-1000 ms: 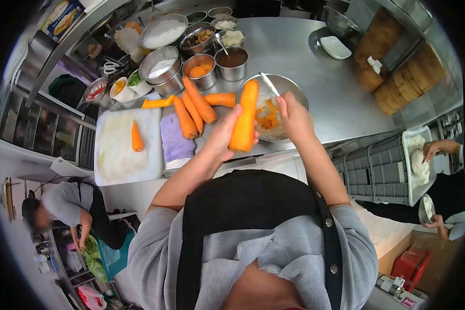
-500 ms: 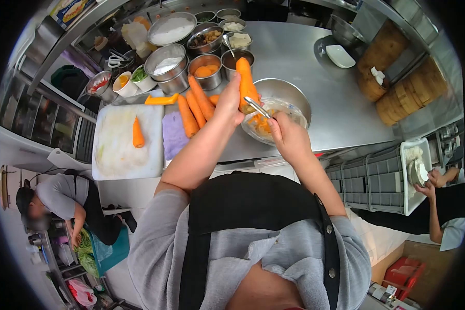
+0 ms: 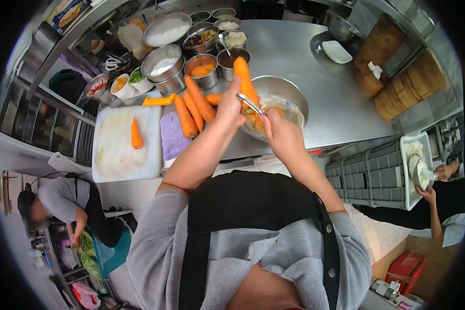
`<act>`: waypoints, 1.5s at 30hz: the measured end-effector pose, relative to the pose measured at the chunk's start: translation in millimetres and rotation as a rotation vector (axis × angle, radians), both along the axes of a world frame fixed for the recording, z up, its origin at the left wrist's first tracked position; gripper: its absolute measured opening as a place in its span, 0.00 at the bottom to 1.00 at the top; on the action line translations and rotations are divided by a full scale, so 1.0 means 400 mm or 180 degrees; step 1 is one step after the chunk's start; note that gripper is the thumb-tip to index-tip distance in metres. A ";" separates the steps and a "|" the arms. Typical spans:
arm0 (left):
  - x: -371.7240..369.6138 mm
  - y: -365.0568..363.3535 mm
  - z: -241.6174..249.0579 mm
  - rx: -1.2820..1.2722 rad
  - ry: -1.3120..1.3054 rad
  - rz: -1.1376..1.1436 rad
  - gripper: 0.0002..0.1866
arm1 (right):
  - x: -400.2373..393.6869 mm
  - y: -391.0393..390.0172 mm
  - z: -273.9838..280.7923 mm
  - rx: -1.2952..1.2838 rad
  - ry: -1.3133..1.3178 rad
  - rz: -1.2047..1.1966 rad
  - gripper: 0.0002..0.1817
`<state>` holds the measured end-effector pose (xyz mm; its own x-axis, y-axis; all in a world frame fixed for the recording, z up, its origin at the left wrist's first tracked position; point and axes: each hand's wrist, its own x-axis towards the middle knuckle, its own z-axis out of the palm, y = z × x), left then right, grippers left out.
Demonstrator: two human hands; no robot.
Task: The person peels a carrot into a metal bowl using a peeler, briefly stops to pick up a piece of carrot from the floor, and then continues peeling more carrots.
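Over the near edge of the surface [image 3: 341, 113], my left hand [image 3: 233, 106] grips a large carrot [image 3: 247, 82], fingers wrapped round it, tip up. Right hand [image 3: 280, 126]: grip closed on the peeler [image 3: 250, 104], its blade end at the carrot's lower part. Metal bowl [image 3: 293, 94] beneath, orange peelings inside. Loose carrots [image 3: 199, 99] lie left.

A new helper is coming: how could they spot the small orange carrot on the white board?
At the left end of the steel counter sits a white rectangular cutting board. Mid-board lies a short, tapered orange carrot, smaller than the long orange carrots bunched beyond the board's right edge.
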<state>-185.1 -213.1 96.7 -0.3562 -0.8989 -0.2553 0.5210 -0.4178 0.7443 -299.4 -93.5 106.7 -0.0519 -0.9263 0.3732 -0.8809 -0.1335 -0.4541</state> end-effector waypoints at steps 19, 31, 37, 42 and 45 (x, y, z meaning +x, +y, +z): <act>-0.016 0.003 -0.013 -0.0388 -0.0471 -0.0037 0.26 | -0.032 0.005 -0.010 0.0376 -0.0462 0.0044 0.16; 0.014 0.129 0.008 -0.0049 -0.0418 -0.0888 0.24 | -0.103 -0.087 -0.048 0.0329 -0.0217 -0.0413 0.19; 0.080 0.168 0.012 0.0029 -0.0378 -0.0937 0.23 | -0.068 -0.114 -0.025 0.0460 -0.0326 -0.0342 0.19; 0.137 0.229 0.020 -0.0240 -0.0684 -0.1210 0.24 | -0.076 -0.121 -0.026 0.0482 -0.0528 -0.0419 0.20; 0.161 0.235 0.014 -0.0150 -0.0560 -0.1341 0.24 | -0.102 -0.122 -0.050 0.0173 -0.0598 -0.0174 0.24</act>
